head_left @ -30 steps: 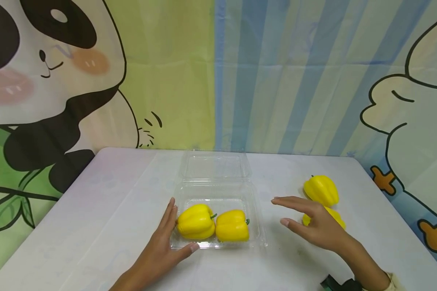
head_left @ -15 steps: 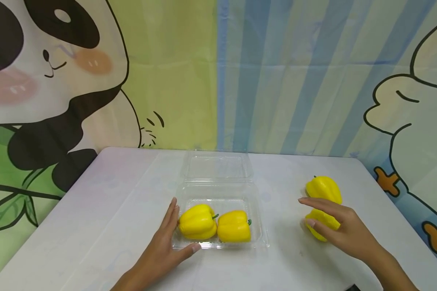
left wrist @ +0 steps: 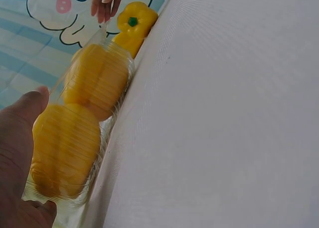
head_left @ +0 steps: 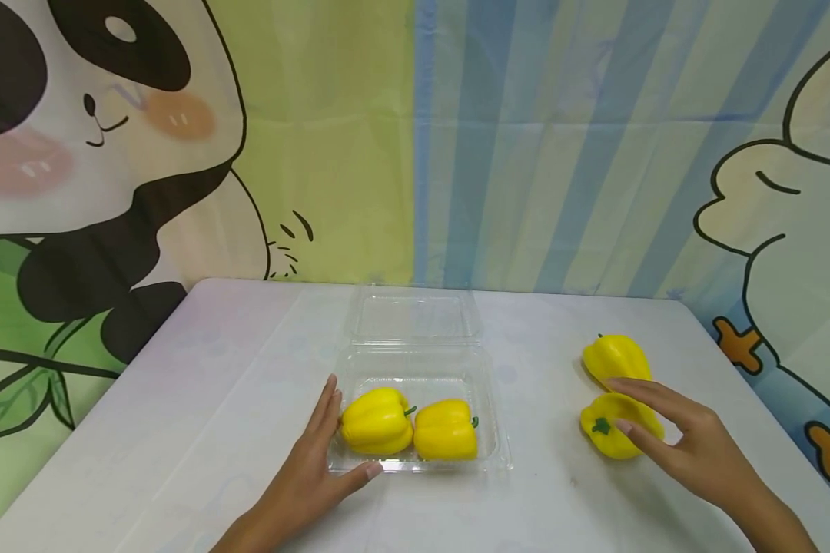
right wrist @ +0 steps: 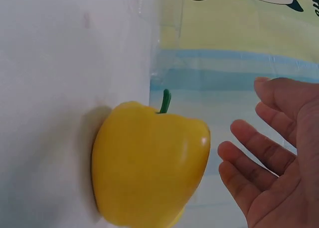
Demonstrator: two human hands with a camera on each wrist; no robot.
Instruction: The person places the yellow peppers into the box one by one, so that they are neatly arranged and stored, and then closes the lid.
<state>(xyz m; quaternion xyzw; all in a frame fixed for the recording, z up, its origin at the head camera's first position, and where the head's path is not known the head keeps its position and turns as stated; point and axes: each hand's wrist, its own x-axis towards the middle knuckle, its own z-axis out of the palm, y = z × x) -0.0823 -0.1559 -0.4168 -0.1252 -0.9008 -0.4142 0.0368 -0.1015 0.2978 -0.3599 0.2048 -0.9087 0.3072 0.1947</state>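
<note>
Two yellow bell peppers, a left one (head_left: 376, 421) and a right one (head_left: 446, 430), lie side by side in the front of a clear plastic clamshell box (head_left: 449, 365). My left hand (head_left: 304, 465) rests at the box's left front corner, fingers along its side and thumb at the front rim. My right hand (head_left: 692, 442) hovers over a third bell pepper (head_left: 612, 442), fingers relaxed and spread. In the right wrist view that pepper (right wrist: 149, 163) stands on the table, with a gap between it and the fingers. Just behind it lies another bell pepper (head_left: 615, 357).
The box's lid (head_left: 415, 316) lies folded back toward the far table edge. Beneath everything is a white table (head_left: 214, 399). Behind it hangs a printed curtain (head_left: 512, 153) with a panda and a white cartoon animal.
My right hand has moved right, away from the box, to above the nearer loose pepper, whose green stem now shows. The left hand has stayed at the box.
</note>
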